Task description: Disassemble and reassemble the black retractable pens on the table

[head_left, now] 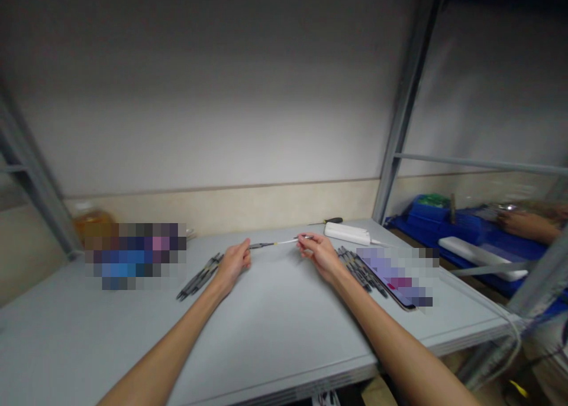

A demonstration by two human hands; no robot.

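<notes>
My left hand [234, 265] is closed on a slim dark grey pen barrel [262, 245], which points right. From its end runs a thin white rod [286, 241], looking like a pen refill, to my right hand [318, 253]. The right fingers pinch the rod's far end, where a small shiny piece shows; its exact shape is too small to make out. Both hands are above the table. A bundle of grey pens [199, 277] lies beside my left hand, and another group of pens [364, 270] lies to the right of my right wrist.
A white power strip [347, 233] and a black-handled screwdriver [333, 220] lie at the back of the table [266, 335]. A flat, partly blurred device [381, 270] lies on the right. Blurred items stand far left. A metal post [406, 98] separates another bench, where a person's hand [528, 224] shows.
</notes>
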